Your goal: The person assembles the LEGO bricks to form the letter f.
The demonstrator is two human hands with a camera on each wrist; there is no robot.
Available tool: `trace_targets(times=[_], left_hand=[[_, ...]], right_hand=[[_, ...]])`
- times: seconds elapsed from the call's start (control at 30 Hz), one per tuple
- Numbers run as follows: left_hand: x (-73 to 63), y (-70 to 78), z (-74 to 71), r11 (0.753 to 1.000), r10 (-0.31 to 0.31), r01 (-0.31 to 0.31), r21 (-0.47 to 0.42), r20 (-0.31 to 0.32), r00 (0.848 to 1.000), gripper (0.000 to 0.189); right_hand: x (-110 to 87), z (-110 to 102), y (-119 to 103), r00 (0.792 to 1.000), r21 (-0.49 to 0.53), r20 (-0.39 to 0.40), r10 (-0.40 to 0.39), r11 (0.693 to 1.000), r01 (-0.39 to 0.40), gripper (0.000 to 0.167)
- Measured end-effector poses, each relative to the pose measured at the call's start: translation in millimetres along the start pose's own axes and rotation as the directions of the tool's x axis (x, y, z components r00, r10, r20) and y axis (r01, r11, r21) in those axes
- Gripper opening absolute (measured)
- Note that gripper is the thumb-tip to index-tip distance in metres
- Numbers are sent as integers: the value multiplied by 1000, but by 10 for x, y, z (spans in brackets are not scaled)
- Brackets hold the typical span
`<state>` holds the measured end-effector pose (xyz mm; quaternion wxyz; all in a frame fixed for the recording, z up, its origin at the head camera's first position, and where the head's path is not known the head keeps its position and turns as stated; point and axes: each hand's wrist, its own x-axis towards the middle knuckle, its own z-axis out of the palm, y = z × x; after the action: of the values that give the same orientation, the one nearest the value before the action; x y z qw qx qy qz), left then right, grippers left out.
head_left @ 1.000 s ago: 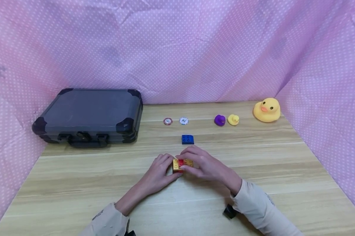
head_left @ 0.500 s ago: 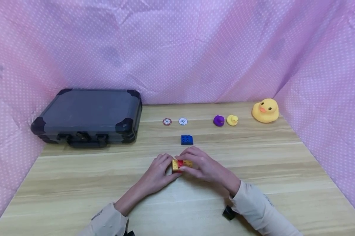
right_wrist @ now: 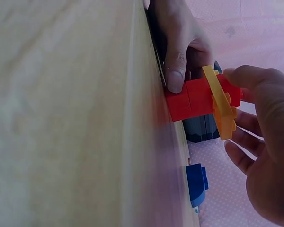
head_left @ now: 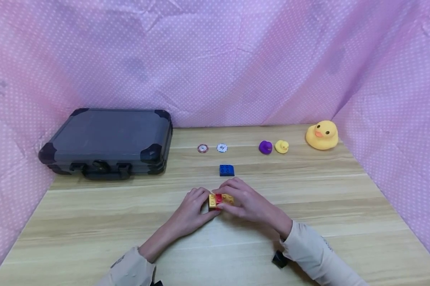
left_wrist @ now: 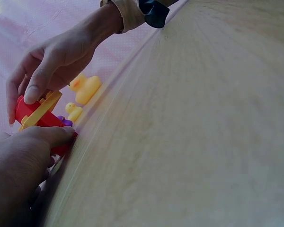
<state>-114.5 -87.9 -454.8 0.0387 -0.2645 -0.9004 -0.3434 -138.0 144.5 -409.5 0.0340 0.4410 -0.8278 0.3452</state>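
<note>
A small stack of toy building bricks stands on the wooden table (head_left: 104, 238) between the hands. Red bricks (right_wrist: 193, 98) form its base, a flat yellow brick (right_wrist: 220, 106) lies across them and sticks out to the right, and a red brick (right_wrist: 231, 90) sits on top. The left hand (head_left: 190, 210) holds the base, thumb on the near side. From the right and above, the right hand (head_left: 245, 200) pinches the top red brick between thumb and fingers; its other fingers hover past the yellow brick's end. Parts of the stack are hidden behind the fingers.
A blue brick (head_left: 227, 170) lies just beyond the stack. Farther back are a red poker chip (head_left: 202, 148), a white one (head_left: 222, 147), a purple duck (head_left: 265, 147), a small yellow duck (head_left: 281, 146) and a large duck (head_left: 321, 135). A closed grey case (head_left: 107, 137) stands back left.
</note>
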Motion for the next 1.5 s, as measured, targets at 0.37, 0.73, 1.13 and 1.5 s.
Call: trace_targets(times=[0.37,0.73,1.13,1.5], left_hand=[[13,19,-16,1000,-16,16,-4,5,1000,36],[-7,31,-20,1000,-30,31,-3,10,999,38],[-6,30,-20,1000,-29,29,9,6,1000,37],[-6,21,-15,1000,-26,26,16,10,1000,38]], right_hand=[[-40,-59,64,997,44,-25,67,997,-66,38],[14,-105,438,976,63,-157,150,988,-142,29],[74,-76,668,942,60,-183,282,959,-275,38],[116,-14,810,946,-57,-155,284,953,-296,52]])
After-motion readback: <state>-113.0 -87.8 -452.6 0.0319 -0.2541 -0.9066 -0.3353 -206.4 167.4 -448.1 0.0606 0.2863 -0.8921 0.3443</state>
